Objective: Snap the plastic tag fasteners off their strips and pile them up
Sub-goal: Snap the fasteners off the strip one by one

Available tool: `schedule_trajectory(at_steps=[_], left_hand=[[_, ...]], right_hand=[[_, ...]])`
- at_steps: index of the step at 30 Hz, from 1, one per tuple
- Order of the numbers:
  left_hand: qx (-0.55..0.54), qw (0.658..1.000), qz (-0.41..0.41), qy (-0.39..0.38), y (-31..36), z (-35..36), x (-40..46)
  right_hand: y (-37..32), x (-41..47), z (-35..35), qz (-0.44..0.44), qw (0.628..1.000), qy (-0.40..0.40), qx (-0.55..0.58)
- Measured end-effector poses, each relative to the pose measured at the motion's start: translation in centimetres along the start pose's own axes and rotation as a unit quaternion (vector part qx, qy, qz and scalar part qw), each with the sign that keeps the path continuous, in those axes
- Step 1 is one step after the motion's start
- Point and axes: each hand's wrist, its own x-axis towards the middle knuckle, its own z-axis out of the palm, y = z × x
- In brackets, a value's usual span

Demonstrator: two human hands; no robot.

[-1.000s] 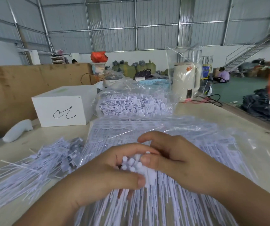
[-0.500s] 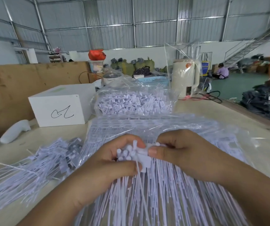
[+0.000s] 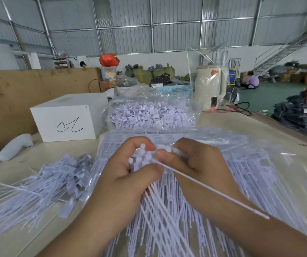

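**Both hands on one fastener bunch, mid-surface**

Left hand (image 3: 128,175) is curled round a bunch of white plastic tag fasteners (image 3: 141,160), thumb across the front; round nub heads poke up betw. thumb & index. Right hand (image 3: 189,162) sits just right of the bunch, touching it, thumb and index pinching a single thin strand (image 3: 210,190) at the head end. That strand runs stiff & straight down-right across the right wrist, away from the bunch. The bunch's long thin tails fan downward below both hands, smooth, glossy, needle-like.

Under the bunch: a flat clear plastic bag (image 3: 251,164), crinkly, shiny, full of fastener strips laid in rows. Left of the bunch lies the loose pile (image 3: 37,188) of separated fasteners on the pale surface (image 3: 271,130), tails splayed, small rectangular tabs mixed in. Behind the bunch, a second clear bag (image 3: 149,114), puffed, packed w/ small tabbed pieces. Behind-left of the bunch, a white cardboard box (image 3: 65,121) w/ a black scribble on its front.
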Motion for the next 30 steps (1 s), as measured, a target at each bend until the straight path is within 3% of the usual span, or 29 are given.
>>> schedule_trajectory(at_steps=[2, 4, 6, 8, 10, 16, 21, 26, 30], left_hand=[[-0.071, 0.996, -0.037, 0.042, 0.1, 0.0, 0.0], [-0.069, 0.996, -0.041, 0.032, 0.2, -0.3, 0.0], [-0.042, 0.999, -0.026, -0.006, 0.2, -0.6, 0.1], [-0.025, 0.996, -0.012, -0.084, 0.3, -0.8, 0.0], [-0.023, 0.986, -0.009, -0.162, 0.2, -0.9, -0.1], [-0.024, 0.954, -0.044, -0.296, 0.2, -1.8, 0.4], [0.017, 0.927, -0.108, -0.360, 0.2, -3.3, 1.0], [0.056, 0.940, -0.092, -0.324, 0.0, -3.2, 0.9], [0.082, 0.961, -0.072, -0.253, -0.3, -3.4, 1.0]], right_hand=[[0.0, 0.7, -0.8, 0.043, 0.994, 0.090, 0.052], [0.2, 1.5, -2.4, 0.034, 0.989, 0.117, 0.080], [0.2, 1.3, -3.0, 0.012, 0.993, 0.014, 0.114], [0.2, 0.7, -2.4, -0.007, 0.976, -0.156, 0.149], [0.4, 0.3, -2.0, -0.023, 0.959, -0.247, 0.139], [0.7, 0.5, -2.7, 0.001, 0.949, -0.284, 0.139], [0.5, 0.3, -2.7, -0.002, 0.949, -0.301, 0.091], [0.2, 0.3, -2.7, -0.021, 0.959, -0.281, 0.013], [0.3, 1.1, -4.4, 0.021, 0.933, -0.357, 0.034]])
